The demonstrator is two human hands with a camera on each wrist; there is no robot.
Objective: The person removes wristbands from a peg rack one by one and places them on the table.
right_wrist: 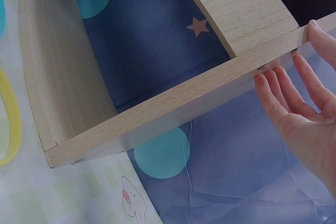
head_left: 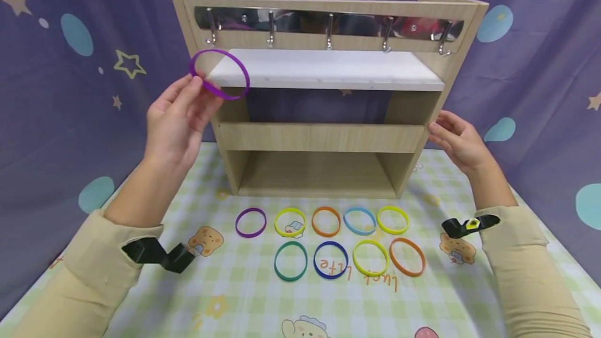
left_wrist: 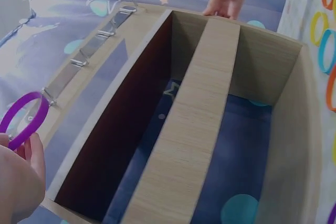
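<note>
My left hand (head_left: 176, 119) pinches a purple silicone wristband (head_left: 230, 97) between thumb and fingers. The band is raised in front of the upper left part of a wooden rack (head_left: 321, 137), just below the leftmost metal hook (head_left: 212, 30). No hook in view carries a band. At the rack's right side, my right hand (head_left: 462, 142) touches the side panel. In the right wrist view, its fingers (right_wrist: 283, 95) lie against the outer face, fairly straight, and the thumb is at the front edge.
Several wristbands lie on the checked tablecloth (head_left: 244, 301) in two rows before the rack, among them a purple one (head_left: 251, 236), a green one (head_left: 276, 261) and an orange one (head_left: 423, 260). The rack has a white shelf (head_left: 328, 69). A purple patterned curtain (head_left: 540, 77) hangs behind.
</note>
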